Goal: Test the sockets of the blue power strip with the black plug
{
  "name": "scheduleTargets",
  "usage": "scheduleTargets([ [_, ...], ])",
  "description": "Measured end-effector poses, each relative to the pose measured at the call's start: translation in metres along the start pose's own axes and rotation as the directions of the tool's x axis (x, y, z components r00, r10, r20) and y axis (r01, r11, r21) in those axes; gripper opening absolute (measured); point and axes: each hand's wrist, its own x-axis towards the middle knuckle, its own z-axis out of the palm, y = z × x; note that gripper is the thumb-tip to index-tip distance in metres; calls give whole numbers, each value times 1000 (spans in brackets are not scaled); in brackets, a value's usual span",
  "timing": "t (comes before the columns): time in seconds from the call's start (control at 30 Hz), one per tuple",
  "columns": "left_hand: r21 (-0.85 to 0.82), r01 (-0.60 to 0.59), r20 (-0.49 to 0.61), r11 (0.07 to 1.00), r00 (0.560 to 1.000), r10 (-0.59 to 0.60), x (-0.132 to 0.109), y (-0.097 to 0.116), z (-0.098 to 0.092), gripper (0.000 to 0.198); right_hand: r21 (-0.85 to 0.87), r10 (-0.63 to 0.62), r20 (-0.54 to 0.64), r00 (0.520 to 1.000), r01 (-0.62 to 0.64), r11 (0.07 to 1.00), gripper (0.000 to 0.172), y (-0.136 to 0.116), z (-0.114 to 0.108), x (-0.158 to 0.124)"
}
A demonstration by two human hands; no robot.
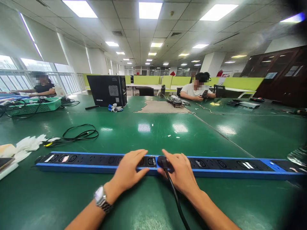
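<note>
A long blue and black power strip (208, 163) lies across the green table in front of me, with rows of sockets along its top. My left hand (130, 166), a metal watch on its wrist, spans the strip left of its middle, thumb at the near edge and fingers at the far edge. Just right of the middle, a black plug (162, 162) stands at the strip's sockets. My right hand (178, 169) is closed around it, thumb and index finger on either side. The plug's black cord (176, 198) runs down toward me. Its prongs are hidden.
A coiled black cable (80, 135) and white wrapping (30, 143) lie at the left. Farther back are a green basket (51, 104) of cables, a black computer case (106, 91) and blue-white gloves (115, 108). Two people sit beyond, one holding a phone (204, 94).
</note>
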Motion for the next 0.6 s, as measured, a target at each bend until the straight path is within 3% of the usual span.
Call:
scheduleTargets([
  [0.07,-45,-16,14,999,1000,16,14,24,24,55,-70,32,-34,999,-35,997,82,11,4,-9],
  [0.1,-53,-12,27,999,1000,14,20,34,37,50,-105,34,-45,998,-38,994,86,16,6,-13],
  [0.2,-85,39,-25,996,999,-41,36,55,64,26,-208,10,-46,999,-20,978,73,26,14,-20],
  [0.27,-153,53,-183,987,980,-81,42,60,63,21,-270,6,-40,999,-16,963,68,27,17,-20],
  [0.33,-211,58,-382,976,914,-137,40,54,43,25,-308,2,-27,1000,-10,951,71,27,19,-20],
  [0.4,-215,106,-522,971,828,-206,27,35,7,31,-318,6,-24,1000,-13,948,76,27,20,-20],
  [0.5,-121,247,-585,961,765,-270,-21,-18,-58,35,-310,34,-36,999,-43,950,77,26,20,-20],
  [0.6,-82,514,-676,854,601,-426,-80,-79,-108,42,-304,57,-36,998,-66,950,76,24,21,-19],
])
